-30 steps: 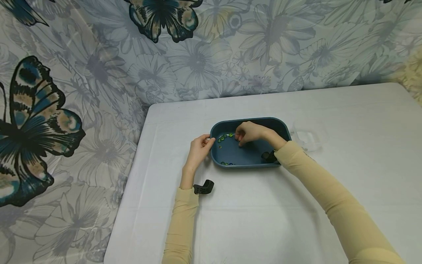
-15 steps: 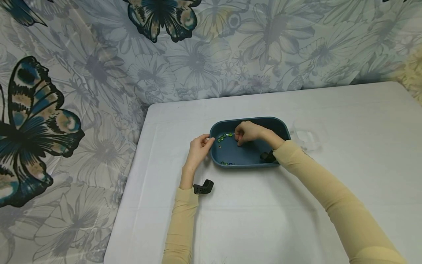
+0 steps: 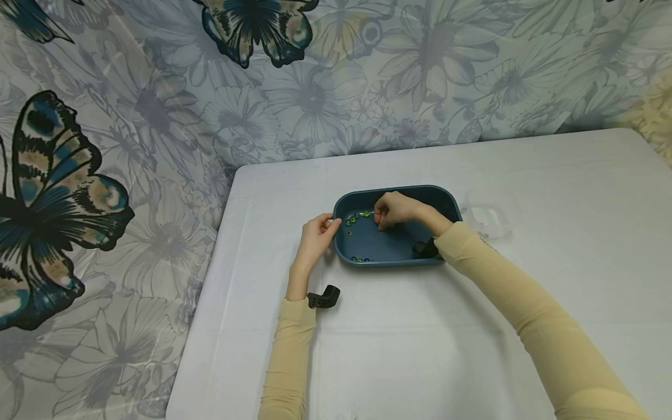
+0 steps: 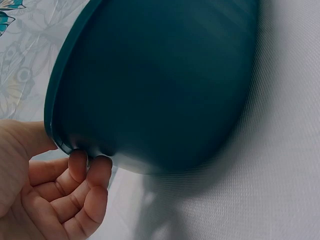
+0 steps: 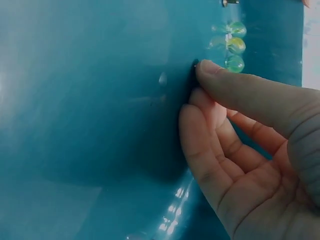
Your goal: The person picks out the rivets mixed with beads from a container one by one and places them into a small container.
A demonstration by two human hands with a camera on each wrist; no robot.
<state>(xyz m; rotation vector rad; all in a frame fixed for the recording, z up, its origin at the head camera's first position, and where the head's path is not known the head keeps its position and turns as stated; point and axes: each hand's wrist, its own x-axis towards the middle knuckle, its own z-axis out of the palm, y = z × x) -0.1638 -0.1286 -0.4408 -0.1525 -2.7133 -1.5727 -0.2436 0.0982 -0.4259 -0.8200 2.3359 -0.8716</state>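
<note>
A dark blue-green plastic tray (image 3: 399, 252) with rounded corners stands on the table. My left hand (image 3: 315, 236) grips its left end; in the left wrist view the thumb lies over the rim while bent fingers (image 4: 99, 172) press on the outer wall. Inside the tray is my right hand (image 3: 396, 210), fingers curled and thumb close to the index finger, beside small green glass marbles (image 5: 235, 46). Whether anything sits between those fingertips is hidden; a dark patch shows at the thumb tip. More small marbles (image 3: 360, 259) lie along the tray's near wall.
A clear plastic container (image 3: 488, 220), hard to make out, stands just right of the tray. White cloth covers the table (image 3: 378, 350). Behind and to the left hangs floral fabric (image 3: 315, 99) with butterflies. Each wrist wears a black camera mount (image 3: 324, 297).
</note>
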